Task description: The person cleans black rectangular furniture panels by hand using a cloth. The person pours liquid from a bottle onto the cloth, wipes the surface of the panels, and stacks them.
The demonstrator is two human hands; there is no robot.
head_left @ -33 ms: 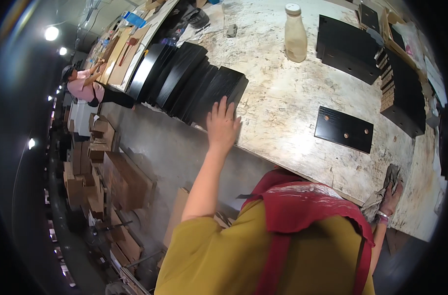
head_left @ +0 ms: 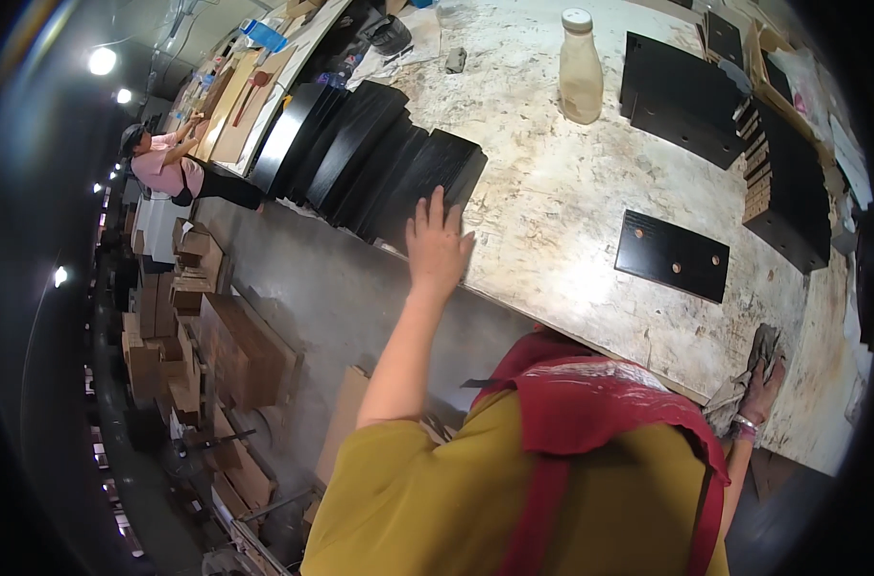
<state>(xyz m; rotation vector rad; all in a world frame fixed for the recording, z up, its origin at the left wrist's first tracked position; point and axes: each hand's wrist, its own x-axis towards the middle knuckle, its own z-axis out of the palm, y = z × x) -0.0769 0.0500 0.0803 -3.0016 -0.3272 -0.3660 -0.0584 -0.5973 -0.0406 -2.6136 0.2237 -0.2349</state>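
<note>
My left hand (head_left: 437, 248) lies flat, fingers a little apart, against the nearest board in a row of black wooden boards (head_left: 360, 158) leaning together along the table's left edge. At the near right, my right hand (head_left: 762, 392) is closed round a crumpled grey rag (head_left: 728, 396) over the tabletop; its fingers are partly hidden. Between the hands, nearer the right one, a single black panel (head_left: 674, 255) with three round holes lies flat on the table.
Behind the panel, a clear bottle (head_left: 580, 72) with a white cap stands on the stained white table (head_left: 523, 211). Black boards (head_left: 682, 101) and another black stack (head_left: 785, 187) stand at the right. Cartons (head_left: 163, 336) crowd the floor at left; a person (head_left: 166, 165) works at a far bench.
</note>
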